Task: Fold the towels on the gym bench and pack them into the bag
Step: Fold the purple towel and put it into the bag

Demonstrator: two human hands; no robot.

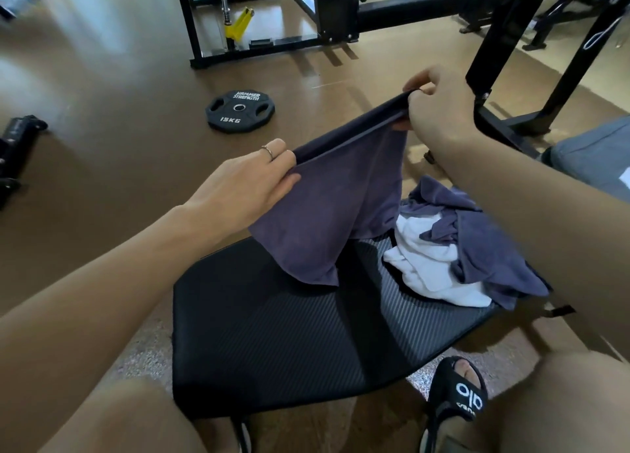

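Starting on the left, there's a black 15 kg weight plate [239, 110] lying flat on the brown floor, well apart from the bench and nothing to do with the job. Then the left hand [254, 179] comes in, ring on one finger, fingers curled over and pinching one top corner of a dark purple towel [335, 207]. The towel looks already doubled over, since two edges run side by side along the top, so I'd say it's mid-fold and being held up in the air to let the cloth hang straight and the corners line up. Its bottom hem just brushes the black ribbed gym bench pad [272, 343], which sits clear underneath, probably the spot for laying it down. Further right, the right hand [438, 108] pinches the other top corner tight, fingers bunched around the cloth, pulling the top edge taut. Below that arm is the waiting pile: a white towel [429, 265] tangled up with another purple towel [491, 248], dumped on the bench's right end within easy reach. I can't spot the bag anywhere in view, might be off to the side.
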